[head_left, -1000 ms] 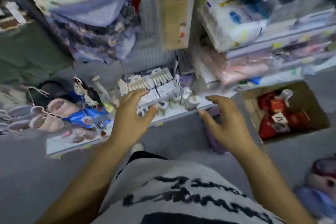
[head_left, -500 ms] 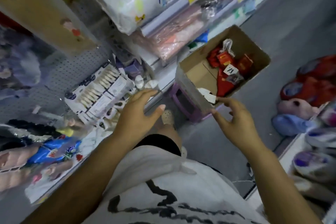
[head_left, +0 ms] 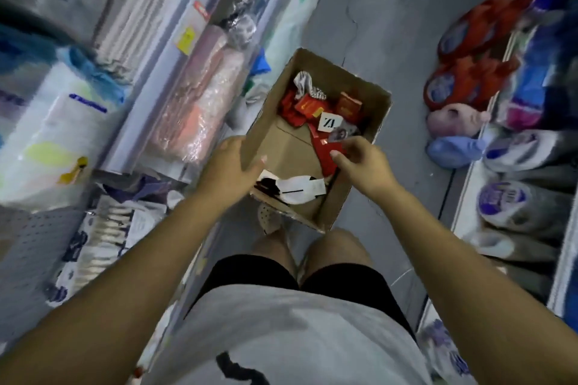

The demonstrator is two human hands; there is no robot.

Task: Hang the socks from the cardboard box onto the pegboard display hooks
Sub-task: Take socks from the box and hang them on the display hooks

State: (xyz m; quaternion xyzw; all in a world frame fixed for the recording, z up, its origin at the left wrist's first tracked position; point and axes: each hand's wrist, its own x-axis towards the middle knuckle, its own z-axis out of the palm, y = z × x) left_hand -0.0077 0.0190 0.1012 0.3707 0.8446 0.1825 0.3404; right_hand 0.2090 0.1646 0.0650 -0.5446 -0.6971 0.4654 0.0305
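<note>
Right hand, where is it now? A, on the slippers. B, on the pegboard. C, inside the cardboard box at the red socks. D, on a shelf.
C: the right hand reaches into the cardboard box, its fingers pinching a red sock pack.

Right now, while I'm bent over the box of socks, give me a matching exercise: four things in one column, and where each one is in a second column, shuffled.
Column one:
1 left hand
2 right hand
3 white socks
4 blue slipper

Column two:
a outside the cardboard box, to its right
b at the box's left wall
c lying at the box's near end
d pinching a red sock pack inside the box

Pairs: 1-b; 2-d; 3-c; 4-a
</note>
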